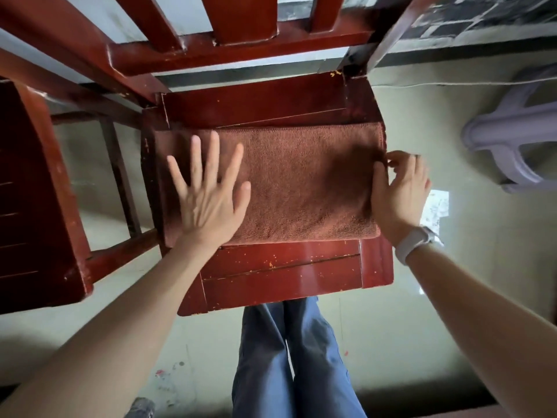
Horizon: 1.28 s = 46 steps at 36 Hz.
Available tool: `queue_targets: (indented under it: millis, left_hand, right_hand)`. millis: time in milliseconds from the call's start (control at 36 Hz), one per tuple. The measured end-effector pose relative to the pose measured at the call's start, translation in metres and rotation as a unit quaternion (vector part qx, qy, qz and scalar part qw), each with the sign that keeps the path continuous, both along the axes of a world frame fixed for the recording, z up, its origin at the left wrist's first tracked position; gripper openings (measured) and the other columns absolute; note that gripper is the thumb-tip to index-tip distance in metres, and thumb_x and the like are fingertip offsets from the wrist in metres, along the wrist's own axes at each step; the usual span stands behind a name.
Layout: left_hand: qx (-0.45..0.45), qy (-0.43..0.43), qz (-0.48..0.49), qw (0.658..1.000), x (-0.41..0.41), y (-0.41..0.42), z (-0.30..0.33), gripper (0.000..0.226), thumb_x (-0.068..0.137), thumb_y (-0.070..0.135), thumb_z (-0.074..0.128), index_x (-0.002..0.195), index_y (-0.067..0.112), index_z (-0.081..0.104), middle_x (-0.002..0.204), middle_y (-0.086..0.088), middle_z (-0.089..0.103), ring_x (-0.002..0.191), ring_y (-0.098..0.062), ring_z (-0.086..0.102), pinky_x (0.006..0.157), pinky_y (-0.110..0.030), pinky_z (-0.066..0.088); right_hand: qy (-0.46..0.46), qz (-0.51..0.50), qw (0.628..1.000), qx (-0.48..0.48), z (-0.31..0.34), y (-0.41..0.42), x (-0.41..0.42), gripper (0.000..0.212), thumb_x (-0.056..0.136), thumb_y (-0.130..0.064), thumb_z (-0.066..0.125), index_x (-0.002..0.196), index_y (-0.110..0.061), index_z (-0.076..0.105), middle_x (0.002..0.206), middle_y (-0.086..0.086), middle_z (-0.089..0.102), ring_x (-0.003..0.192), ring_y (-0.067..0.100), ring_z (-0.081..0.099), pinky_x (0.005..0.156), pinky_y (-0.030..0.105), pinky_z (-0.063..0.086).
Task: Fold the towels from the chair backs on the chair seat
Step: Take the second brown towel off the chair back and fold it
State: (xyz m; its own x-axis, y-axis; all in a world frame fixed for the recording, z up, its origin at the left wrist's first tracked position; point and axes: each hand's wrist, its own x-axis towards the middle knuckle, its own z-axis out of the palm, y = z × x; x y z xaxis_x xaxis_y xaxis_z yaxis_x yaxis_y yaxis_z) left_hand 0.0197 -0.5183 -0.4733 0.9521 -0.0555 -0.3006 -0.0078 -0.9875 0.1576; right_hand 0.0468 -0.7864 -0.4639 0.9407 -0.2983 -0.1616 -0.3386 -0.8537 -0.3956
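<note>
A single wide-angle head camera looks steeply down from close above a chair seat point(280, 273), which fills the middle of the frame. The chair back point(235, 46) rises toward 12 o'clock, and both forearms reach in from 7 and 4 o'clock. The floor point(422, 327) shows all around.

towel point(295, 188) flat on chair seat point(280, 273) | left hand point(208, 194) flat | right hand point(401, 191) pinching edge

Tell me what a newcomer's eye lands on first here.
First the brown towel, folded flat across the middle of the red chair seat. Then the hands: the left hand lies spread flat on the towel's left part, and the right hand pinches its right edge. A pale plastic stool stands at right.
</note>
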Motion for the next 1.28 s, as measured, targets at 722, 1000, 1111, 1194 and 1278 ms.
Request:
queue_targets:
  millis: [722,1000,1111,1194,1278]
  left_hand:
    - [0.015,0.091,0.028,0.995,-0.023,0.002,-0.005,0.064,0.087,0.056,0.024,0.145,0.031,0.017,0.157,-0.007,0.006,0.143,-0.034,0.002,0.107,-0.066,0.004]
    - [-0.248,-0.028,0.22,0.943,-0.041,0.001,0.024,0.032,0.088,0.025,0.052,0.112,0.006,0.061,0.125,-0.012,0.057,0.121,-0.027,0.049,0.103,-0.045,0.039]
    - [-0.433,0.035,0.449,0.781,-0.051,-0.001,0.046,0.022,0.093,0.023,0.051,0.109,0.011,0.061,0.114,-0.008,0.064,0.104,-0.015,0.059,0.097,-0.034,0.044]
    - [-0.559,0.078,0.579,0.589,-0.059,0.004,0.054,0.027,0.095,0.029,0.047,0.113,0.013,0.057,0.111,-0.008,0.064,0.099,-0.016,0.063,0.092,-0.034,0.048]
    - [-0.61,0.101,0.62,0.484,-0.069,0.01,0.049,0.038,0.097,0.038,0.038,0.122,0.012,0.052,0.118,-0.005,0.061,0.102,-0.014,0.061,0.096,-0.037,0.044]
  right_hand:
    - [0.228,-0.177,0.947,0.138,0.008,0.015,0.019,0.02,0.077,-0.025,0.062,0.067,-0.014,0.049,0.075,0.009,0.053,0.072,0.025,0.051,0.065,0.033,0.038]
    - [0.238,-0.129,0.895,0.355,0.059,0.044,0.018,0.017,0.073,-0.02,0.066,0.064,-0.015,0.052,0.062,0.006,0.053,0.056,0.019,0.051,0.057,0.031,0.043]
    - [0.266,-0.036,0.891,0.367,0.074,0.091,0.02,0.024,0.077,-0.014,0.069,0.062,-0.014,0.05,0.059,0.004,0.056,0.052,0.014,0.056,0.06,0.04,0.054]
    - [0.293,-0.003,0.87,0.396,0.084,0.14,0.024,0.023,0.084,-0.006,0.063,0.065,-0.01,0.051,0.061,0.006,0.055,0.052,0.012,0.057,0.061,0.033,0.058]
    - [0.312,0.049,0.867,0.386,0.08,0.181,0.027,0.019,0.088,-0.007,0.054,0.069,-0.012,0.058,0.068,0.011,0.062,0.06,0.019,0.066,0.065,0.033,0.059]
